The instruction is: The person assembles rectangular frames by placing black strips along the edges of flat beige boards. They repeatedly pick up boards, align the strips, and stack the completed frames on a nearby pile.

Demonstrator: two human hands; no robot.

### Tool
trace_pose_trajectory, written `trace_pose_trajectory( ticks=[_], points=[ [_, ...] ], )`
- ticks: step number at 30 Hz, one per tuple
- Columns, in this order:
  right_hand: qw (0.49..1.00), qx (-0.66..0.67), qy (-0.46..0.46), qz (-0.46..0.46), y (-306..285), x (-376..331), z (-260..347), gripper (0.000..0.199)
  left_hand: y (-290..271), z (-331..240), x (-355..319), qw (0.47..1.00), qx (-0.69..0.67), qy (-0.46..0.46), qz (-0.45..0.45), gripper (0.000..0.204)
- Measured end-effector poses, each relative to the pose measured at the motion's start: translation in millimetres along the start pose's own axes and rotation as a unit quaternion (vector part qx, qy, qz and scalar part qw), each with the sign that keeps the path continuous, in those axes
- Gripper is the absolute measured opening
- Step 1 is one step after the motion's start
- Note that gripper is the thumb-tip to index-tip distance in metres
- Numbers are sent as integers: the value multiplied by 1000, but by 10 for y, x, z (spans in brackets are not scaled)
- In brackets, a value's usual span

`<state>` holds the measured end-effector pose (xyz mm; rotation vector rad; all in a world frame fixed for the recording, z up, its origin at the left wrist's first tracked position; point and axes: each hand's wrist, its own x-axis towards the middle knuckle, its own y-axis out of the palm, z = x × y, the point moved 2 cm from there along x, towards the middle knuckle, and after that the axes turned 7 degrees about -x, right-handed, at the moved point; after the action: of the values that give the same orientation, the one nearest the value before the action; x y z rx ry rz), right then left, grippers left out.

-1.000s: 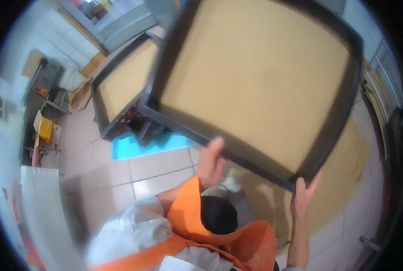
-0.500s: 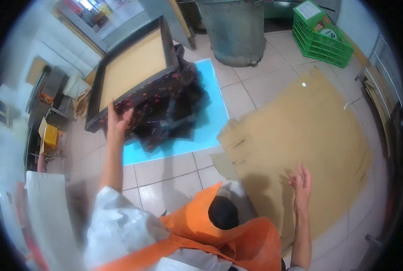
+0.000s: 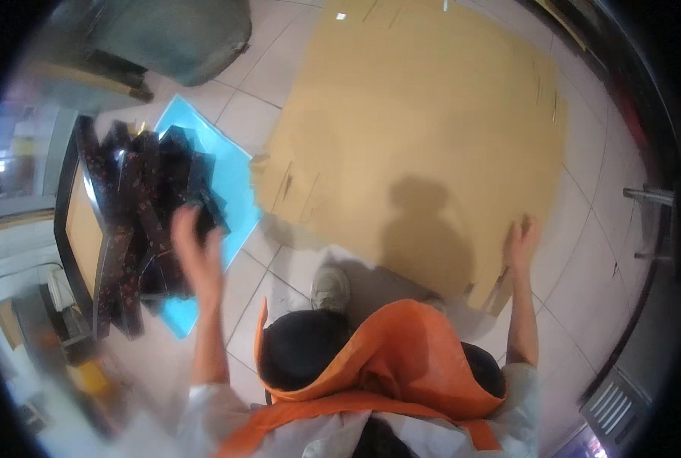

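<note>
To my left stands a stack of dark, shallow trays (image 3: 138, 206) with small reddish patterns on their sides, turned at different angles. A tan panel (image 3: 85, 221) shows inside a dark border at its far left side. My left hand (image 3: 199, 256), smeared by motion, is beside the stack's right side with thumb and fingers apart, holding nothing visible. A large sheet of brown cardboard (image 3: 424, 114) lies on the floor in front. Over its near right edge hovers my right hand (image 3: 521, 243), fingers loosely bent and apart, nothing visible in them; its shadow falls beside it.
A bright blue sheet (image 3: 230, 172) lies under the stack on the tiled floor (image 3: 264, 263). A large grey bin (image 3: 180, 38) stands at the far left. Metal legs (image 3: 649, 197) jut in at the right. My shoe (image 3: 330, 288) is just short of the cardboard.
My view has swung right toward the cardboard. My left hand has come off the top tray's edge and moved back from the stack. My right hand is now over the cardboard's near right edge.
</note>
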<state>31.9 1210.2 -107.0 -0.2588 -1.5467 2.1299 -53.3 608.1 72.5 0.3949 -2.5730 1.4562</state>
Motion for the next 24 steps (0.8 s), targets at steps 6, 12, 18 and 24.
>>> trace_pose_trajectory(
  ticks=[6,12,18,24],
  points=[
    [909,275,270,157,215,43,-266,50,2051,587,1010,989,21,77,128,58],
    [921,304,236,59,307,-127,-569,56,2613,155,1437,986,90,-68,126,48],
    [901,340,244,116,16,-9,-388,60,2454,386,1531,983,-29,-58,173,30],
    [877,383,267,115,14,-23,-496,62,2250,204,1493,972,-128,-101,170,21]
  ],
)
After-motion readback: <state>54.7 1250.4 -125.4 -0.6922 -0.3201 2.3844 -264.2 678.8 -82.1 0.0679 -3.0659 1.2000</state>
